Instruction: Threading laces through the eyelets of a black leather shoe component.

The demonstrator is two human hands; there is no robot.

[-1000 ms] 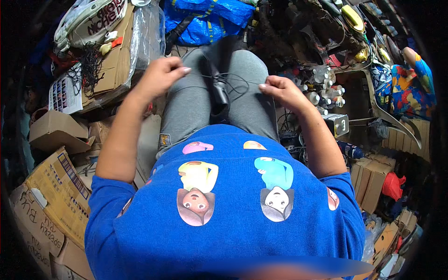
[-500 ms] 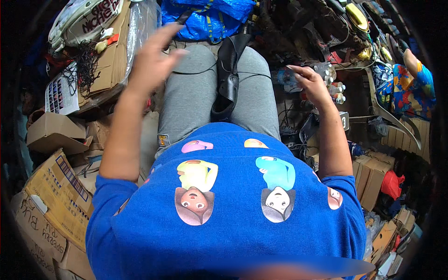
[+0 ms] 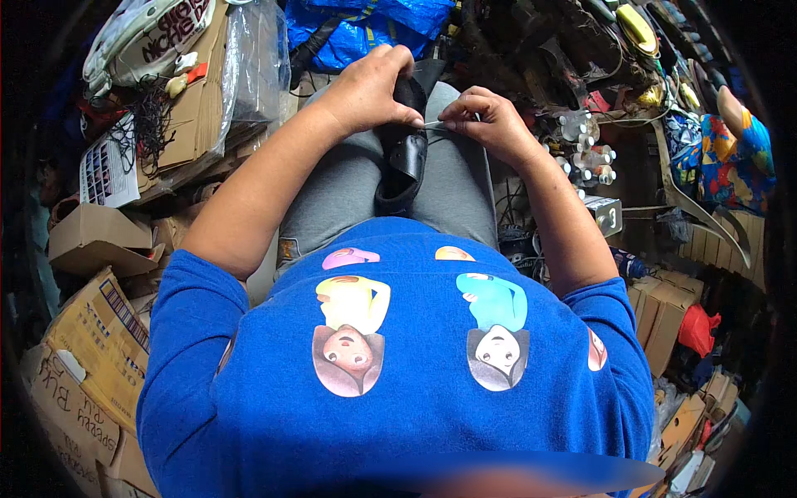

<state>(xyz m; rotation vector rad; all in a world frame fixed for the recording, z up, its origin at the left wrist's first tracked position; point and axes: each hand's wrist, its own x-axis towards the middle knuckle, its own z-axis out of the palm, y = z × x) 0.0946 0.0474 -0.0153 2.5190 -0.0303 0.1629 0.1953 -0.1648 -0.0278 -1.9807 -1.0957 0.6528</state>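
Observation:
A black leather shoe lies lengthwise between my grey-trousered thighs, its dark opening toward my belly. My left hand is closed round the shoe's far part, fingers curled over the top and thumb along the right side. Close to its right, my right hand pinches a thin pale strand between thumb and fingertips. That strand reaches to my left thumb tip; whether it is thread or a needle I cannot tell. The shoe's far end is partly hidden behind my left hand.
Beyond my knees is a blue plastic bag. Flattened cardboard and an open carton stand on the left. Several small bottles are at the right, near a curved metal bar and brown boxes.
Both hands were apart and raised to either side, with a dark cord across my thighs. They have come together over the shoe; the left grips it and the right pinches the pale strand.

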